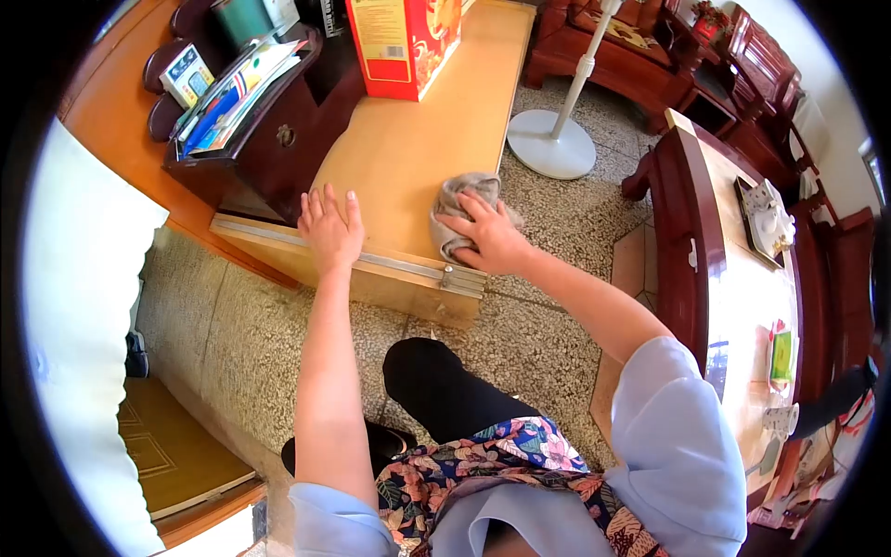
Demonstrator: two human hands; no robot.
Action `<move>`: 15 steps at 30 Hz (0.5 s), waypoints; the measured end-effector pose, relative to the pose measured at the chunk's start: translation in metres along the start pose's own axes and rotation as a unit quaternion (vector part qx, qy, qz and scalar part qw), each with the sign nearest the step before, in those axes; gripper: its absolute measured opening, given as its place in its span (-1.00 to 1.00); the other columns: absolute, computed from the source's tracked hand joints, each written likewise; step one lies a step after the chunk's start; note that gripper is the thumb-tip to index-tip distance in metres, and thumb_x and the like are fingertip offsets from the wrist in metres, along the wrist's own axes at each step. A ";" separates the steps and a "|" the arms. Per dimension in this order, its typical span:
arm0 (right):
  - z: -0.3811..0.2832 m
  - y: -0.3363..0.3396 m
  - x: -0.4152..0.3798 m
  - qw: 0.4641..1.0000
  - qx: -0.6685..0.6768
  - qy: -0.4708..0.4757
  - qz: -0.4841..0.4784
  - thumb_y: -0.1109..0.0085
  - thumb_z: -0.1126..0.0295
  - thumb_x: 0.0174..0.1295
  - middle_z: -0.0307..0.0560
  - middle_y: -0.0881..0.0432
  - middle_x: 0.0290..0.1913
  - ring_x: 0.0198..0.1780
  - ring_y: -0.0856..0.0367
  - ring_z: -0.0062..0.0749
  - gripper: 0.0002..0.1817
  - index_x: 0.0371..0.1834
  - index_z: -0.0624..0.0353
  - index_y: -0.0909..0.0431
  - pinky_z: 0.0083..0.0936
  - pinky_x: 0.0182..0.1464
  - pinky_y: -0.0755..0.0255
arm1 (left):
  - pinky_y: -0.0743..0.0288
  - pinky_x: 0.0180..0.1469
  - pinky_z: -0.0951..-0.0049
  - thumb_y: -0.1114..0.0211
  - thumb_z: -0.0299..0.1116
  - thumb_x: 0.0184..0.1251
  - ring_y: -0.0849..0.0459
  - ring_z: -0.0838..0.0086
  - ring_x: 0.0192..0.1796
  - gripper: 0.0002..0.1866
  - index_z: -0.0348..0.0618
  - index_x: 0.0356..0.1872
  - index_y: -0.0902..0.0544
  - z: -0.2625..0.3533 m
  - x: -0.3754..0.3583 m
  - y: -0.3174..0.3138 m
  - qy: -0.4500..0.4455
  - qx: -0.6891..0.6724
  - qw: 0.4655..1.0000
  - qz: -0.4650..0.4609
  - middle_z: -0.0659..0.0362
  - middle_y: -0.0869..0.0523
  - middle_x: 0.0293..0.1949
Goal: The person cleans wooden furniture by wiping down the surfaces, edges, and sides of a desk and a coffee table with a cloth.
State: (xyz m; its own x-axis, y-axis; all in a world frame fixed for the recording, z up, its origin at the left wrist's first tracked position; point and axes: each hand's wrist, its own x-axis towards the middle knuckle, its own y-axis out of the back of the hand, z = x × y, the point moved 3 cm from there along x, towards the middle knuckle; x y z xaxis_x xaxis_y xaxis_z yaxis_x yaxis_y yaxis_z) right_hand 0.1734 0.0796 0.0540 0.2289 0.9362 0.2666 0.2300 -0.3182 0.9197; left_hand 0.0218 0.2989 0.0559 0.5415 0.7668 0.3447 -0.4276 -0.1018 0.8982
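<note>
My right hand (484, 232) presses a crumpled grey-beige cloth (453, 200) against the light wooden cabinet top (408, 148), close to its right edge. Part of the cloth is hidden under the palm and fingers. At the near left of the same top, my left hand (331, 227) rests with fingers stretched out and nothing in it, beside the dark wooden organizer (269, 153). A metal strip (399, 265) runs along the near edge of the top, between my two hands.
A red and yellow box (394, 51) stands farther back on the cabinet top. Papers (241, 93) fill the organizer. Right of the cabinet are a white round stand base (551, 144) and a low table (733, 223) bearing a tea tray (761, 223). A white curtain (74, 278) hangs at left.
</note>
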 end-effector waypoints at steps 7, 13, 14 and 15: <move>0.019 -0.001 0.037 0.997 -0.041 -0.066 0.024 -0.18 0.00 -0.01 0.08 -0.19 0.36 0.43 -0.08 -0.02 -0.34 0.26 -0.24 -0.37 0.36 0.27 0.09 | 0.32 0.45 -0.05 0.27 0.27 0.36 0.25 0.17 0.52 -0.24 -0.02 0.42 -0.14 0.019 0.002 0.005 0.010 0.097 0.988 -0.124 0.05 0.01 0.47; 0.079 -0.012 0.137 0.991 -0.086 -0.094 0.045 -0.09 -0.09 0.06 0.08 -0.21 0.36 0.42 -0.11 -0.04 -0.34 0.28 -0.18 -0.35 0.39 0.30 0.18 | 0.38 0.44 -0.12 0.29 0.30 0.34 0.28 0.15 0.52 -0.24 0.03 0.42 -0.15 0.078 0.031 -0.017 -0.062 0.041 0.977 -0.198 0.02 0.02 0.47; 0.088 -0.015 0.155 0.990 -0.084 -0.095 0.053 -0.09 -0.10 0.06 0.08 -0.22 0.36 0.42 -0.11 -0.04 -0.33 0.29 -0.19 -0.35 0.40 0.30 0.19 | 0.37 0.43 -0.12 0.26 0.28 0.35 0.26 0.14 0.52 -0.25 0.02 0.42 -0.16 0.091 0.038 -0.025 -0.083 0.029 0.976 -0.197 0.01 0.01 0.47; 0.098 -0.019 0.172 0.990 -0.082 -0.097 0.061 -0.08 -0.10 0.06 0.07 -0.22 0.36 0.42 -0.12 -0.04 -0.33 0.29 -0.19 -0.34 0.40 0.30 0.19 | 0.36 0.43 -0.13 0.24 0.27 0.35 0.24 0.12 0.52 -0.26 0.01 0.41 -0.17 0.104 0.046 -0.032 -0.105 0.018 0.975 -0.197 -0.01 0.01 0.46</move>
State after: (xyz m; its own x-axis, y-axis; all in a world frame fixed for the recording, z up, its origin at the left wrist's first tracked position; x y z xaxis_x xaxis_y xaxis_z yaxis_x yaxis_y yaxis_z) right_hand 0.3014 0.2316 0.0537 0.4270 0.8409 0.3324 0.0365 -0.3834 0.9229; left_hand 0.1362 0.2714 0.0711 0.7966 0.6042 0.0156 -0.1328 0.1498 0.9798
